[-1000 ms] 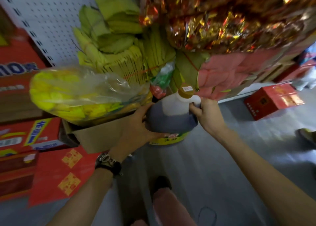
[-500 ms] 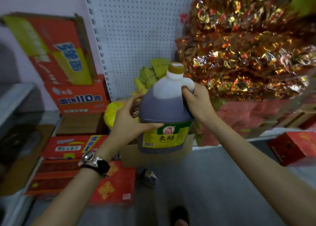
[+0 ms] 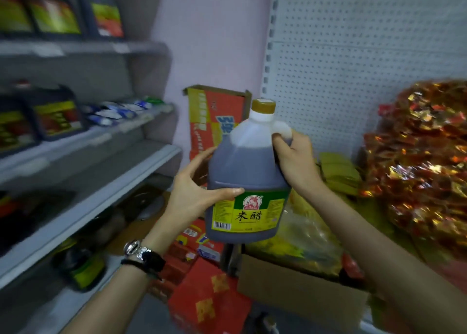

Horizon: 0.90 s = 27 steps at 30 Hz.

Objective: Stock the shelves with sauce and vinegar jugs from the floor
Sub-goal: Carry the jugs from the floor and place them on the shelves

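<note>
From the head camera, the vinegar jug (image 3: 247,171) is held upright in mid-air at the middle of the view, off the floor and not on any shelf. It is filled with dark liquid up to its pale shoulder and has a tan cap (image 3: 263,106) and a yellow and green label facing the camera. The right hand (image 3: 295,161) has its fingers (image 3: 279,139) curled tightly round the jug's handle near the top. The left hand (image 3: 192,194), with a watch (image 3: 137,249) on its wrist, is spread wide. Its fingers lie straight against the jug's left side and its thumb lies flat across the front, just above the label. Grey shelves (image 3: 101,182) run along the left of the view, blurred. Dark jugs with yellow labels (image 3: 58,116) stand on the middle board beside some blue and white packets (image 3: 121,111), and more jugs (image 3: 58,12) stand on the top board. A pink wall (image 3: 214,42) closes the corner, and a white pegboard panel (image 3: 353,55) rises to its right. A red and yellow carton (image 3: 212,116) stands on end against the wall behind the jug. Below the hands, flat red cartons (image 3: 207,295) are piled on the floor beside an open cardboard box (image 3: 298,290) holding yellow goods in clear plastic. Gold and red foil packets (image 3: 424,169) are heaped at the right.
</note>
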Motion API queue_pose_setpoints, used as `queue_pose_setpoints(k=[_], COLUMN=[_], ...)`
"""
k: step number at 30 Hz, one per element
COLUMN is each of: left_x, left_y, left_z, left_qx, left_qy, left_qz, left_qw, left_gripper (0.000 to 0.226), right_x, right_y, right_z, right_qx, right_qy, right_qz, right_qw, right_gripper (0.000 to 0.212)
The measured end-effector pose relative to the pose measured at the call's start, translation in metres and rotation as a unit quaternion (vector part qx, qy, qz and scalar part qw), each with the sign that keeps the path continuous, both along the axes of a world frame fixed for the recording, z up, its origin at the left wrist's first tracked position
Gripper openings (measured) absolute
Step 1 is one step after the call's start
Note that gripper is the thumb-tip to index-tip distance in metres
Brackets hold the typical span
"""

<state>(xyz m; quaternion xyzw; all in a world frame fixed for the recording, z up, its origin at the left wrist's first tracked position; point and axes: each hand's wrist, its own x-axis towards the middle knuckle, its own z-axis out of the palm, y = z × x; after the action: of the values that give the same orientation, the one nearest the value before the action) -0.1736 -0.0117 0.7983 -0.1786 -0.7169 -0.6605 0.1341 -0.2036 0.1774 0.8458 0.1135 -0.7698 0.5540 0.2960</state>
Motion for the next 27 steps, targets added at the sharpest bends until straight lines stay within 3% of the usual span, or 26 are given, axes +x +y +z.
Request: queue_pose_setpoints(k=[3, 9, 13, 18, 27], left_x=[0.014, 0.044, 0.067, 0.099, 0.152], left_y=[-0.014, -0.028, -0.031, -0.035, -0.072], left_z=[0.012, 0.036, 0.044, 0.045, 0.042], left_qx=[0.024, 0.050, 0.045, 0.051, 0.042], left_qy=[0.011, 0.045, 0.060, 0.057, 0.046], left_qz=[0.050, 0.175, 0.259, 0.346, 0.453], left_qw=[0.998, 0.982, 0.963, 0.935, 0.889], left_gripper=[0.078, 0.080, 0.078, 0.078, 0.082], right_x=[-0.009, -0.027, -0.022, -0.020, 0.011], right_y=[-0.023, -0.063, -0.084, -0.113, -0.181], right_z=[0.016, 0.047, 0.060, 0.060, 0.056], right_qx=[0.010, 0.037, 0.023, 0.020, 0.021], right_qy=[0.022, 0.066, 0.092, 0.064, 0.049], right_qz=[0.060, 0.183, 0.278, 0.383, 0.507], right_qw=[0.998, 0.980, 0.956, 0.921, 0.860], right_gripper=[0.044, 0.027, 0.042, 0.015, 0.017])
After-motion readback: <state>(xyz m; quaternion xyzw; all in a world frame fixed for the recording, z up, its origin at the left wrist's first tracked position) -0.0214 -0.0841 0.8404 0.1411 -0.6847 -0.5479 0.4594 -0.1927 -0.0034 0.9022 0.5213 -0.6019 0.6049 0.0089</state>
